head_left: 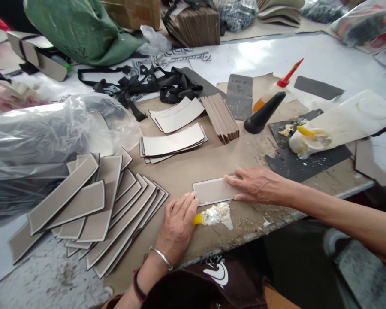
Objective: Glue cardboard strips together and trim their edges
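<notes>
A flat rectangular greyish-beige board strip point(212, 190) with pale edges lies in front of me on the work surface. My right hand point(260, 185) is closed on its right end, thumb and fingers along the edges. At the left end, my left hand point(180, 216) has its fingers together, fingertips against the strip's corner. Just below the strip lies a yellow-handled spreader point(197, 219) coated in whitish paste; its handle reaches my left hand, and whether the palm touches it is hidden. Left of that hand, similar pale-edged strips point(125, 214) are fanned in an overlapping pile.
Two stacks of pale strips point(173, 141) and a bundle of narrow strips point(220, 118) lie beyond. A black cone-shaped tool point(265, 112), a red-tipped bottle point(287, 77) and a white paste container point(344, 120) stand right. Clear plastic point(51, 128) covers the left side.
</notes>
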The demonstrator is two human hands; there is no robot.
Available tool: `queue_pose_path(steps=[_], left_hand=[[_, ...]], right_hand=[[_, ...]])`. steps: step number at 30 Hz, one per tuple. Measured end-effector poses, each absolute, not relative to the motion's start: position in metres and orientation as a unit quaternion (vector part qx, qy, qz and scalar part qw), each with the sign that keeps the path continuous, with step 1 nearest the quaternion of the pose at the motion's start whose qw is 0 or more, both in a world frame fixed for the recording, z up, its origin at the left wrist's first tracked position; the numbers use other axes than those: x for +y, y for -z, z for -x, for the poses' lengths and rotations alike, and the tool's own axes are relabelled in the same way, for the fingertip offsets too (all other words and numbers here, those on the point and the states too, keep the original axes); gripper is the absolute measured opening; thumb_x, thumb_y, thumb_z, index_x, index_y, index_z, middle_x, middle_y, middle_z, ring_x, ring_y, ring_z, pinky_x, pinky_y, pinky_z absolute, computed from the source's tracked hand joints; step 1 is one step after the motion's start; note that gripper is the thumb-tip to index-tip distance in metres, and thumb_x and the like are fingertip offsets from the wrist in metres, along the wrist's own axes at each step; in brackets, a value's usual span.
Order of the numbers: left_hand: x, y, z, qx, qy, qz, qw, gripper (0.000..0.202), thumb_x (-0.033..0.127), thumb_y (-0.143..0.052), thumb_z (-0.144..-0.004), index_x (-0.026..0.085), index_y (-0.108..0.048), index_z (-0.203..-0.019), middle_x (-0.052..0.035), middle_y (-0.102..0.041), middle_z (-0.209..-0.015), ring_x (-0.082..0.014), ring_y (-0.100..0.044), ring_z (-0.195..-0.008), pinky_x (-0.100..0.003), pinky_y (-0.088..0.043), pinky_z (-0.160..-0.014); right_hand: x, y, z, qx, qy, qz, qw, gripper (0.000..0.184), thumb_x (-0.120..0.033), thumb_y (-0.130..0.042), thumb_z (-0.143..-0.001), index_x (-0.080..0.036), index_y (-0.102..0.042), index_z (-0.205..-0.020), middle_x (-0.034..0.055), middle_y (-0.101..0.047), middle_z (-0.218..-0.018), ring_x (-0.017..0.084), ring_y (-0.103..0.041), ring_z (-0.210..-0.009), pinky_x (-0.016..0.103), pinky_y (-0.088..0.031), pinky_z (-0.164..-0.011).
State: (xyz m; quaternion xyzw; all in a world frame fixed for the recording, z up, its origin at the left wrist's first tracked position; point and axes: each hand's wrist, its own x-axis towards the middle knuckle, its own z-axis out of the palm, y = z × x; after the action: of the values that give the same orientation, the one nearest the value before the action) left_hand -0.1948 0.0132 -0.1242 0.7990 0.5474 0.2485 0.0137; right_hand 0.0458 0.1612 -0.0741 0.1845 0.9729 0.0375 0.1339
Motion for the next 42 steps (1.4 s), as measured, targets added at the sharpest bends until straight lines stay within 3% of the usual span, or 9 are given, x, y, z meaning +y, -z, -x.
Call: queue_pose_path(steps=[7,11,17,29,42], left_hand=[[0.013,0.126,0.193,0.550,-0.246,-0.798,0.015,0.033,0.014,-0.040,-0.088,0.013,-0.052,-0.118,-0.0120,-0.059,-0.121,-0.0220,-0.051,-0.112,-0.038,-0.033,-0.094],[0.012,0.127,0.191,0.548,-0.243,-0.800,0.000,0.035,0.010,-0.041,-0.085,0.013,-0.051,-0.119,-0.0130,-0.058,-0.121,-0.0230,-0.050,-0.114,-0.039,-0.035,-0.093],[0.012,0.127,0.193,0.534,-0.240,-0.810,-0.019,0.036,0.009,-0.042,-0.084,0.011,-0.050,-0.119,-0.0139,-0.058,-0.120,-0.0242,-0.051,-0.112,-0.039,-0.035,-0.093],[0.015,0.129,0.196,0.496,-0.237,-0.834,-0.051,0.034,0.007,-0.043,-0.084,0.008,-0.051,-0.117,-0.0168,-0.059,-0.115,-0.0264,-0.050,-0.107,-0.039,-0.034,-0.090],[0.015,0.129,0.196,0.497,-0.222,-0.839,-0.030,0.041,0.004,-0.046,-0.080,0.007,-0.048,-0.122,-0.0184,-0.055,-0.119,-0.0286,-0.045,-0.112,-0.041,-0.032,-0.094]], right_hand=[[0.160,0.072,-0.045,0.973,-0.025,-0.192,0.122,0.047,-0.048,-0.044,-0.087,-0.017,-0.045,-0.122,0.0091,-0.054,-0.092,0.018,-0.056,-0.067,0.026,-0.038,-0.052],[0.157,0.063,-0.057,0.971,0.007,-0.228,0.074,0.051,-0.048,-0.047,-0.086,-0.013,-0.046,-0.123,0.0129,-0.056,-0.097,0.023,-0.056,-0.082,0.035,-0.046,-0.070],[0.148,0.068,-0.093,0.940,0.099,-0.326,-0.029,0.050,-0.037,-0.053,-0.084,-0.009,-0.044,-0.126,0.0164,-0.052,-0.114,0.025,-0.050,-0.107,0.040,-0.043,-0.093],[0.148,0.089,-0.103,0.917,0.144,-0.351,-0.124,0.049,-0.035,-0.060,-0.080,-0.013,-0.048,-0.123,0.0142,-0.057,-0.110,0.024,-0.052,-0.104,0.042,-0.046,-0.090],[0.146,0.092,-0.101,0.919,0.131,-0.361,-0.091,0.039,-0.034,-0.057,-0.083,-0.017,-0.054,-0.119,0.0115,-0.058,-0.107,0.024,-0.051,-0.102,0.042,-0.046,-0.090]])
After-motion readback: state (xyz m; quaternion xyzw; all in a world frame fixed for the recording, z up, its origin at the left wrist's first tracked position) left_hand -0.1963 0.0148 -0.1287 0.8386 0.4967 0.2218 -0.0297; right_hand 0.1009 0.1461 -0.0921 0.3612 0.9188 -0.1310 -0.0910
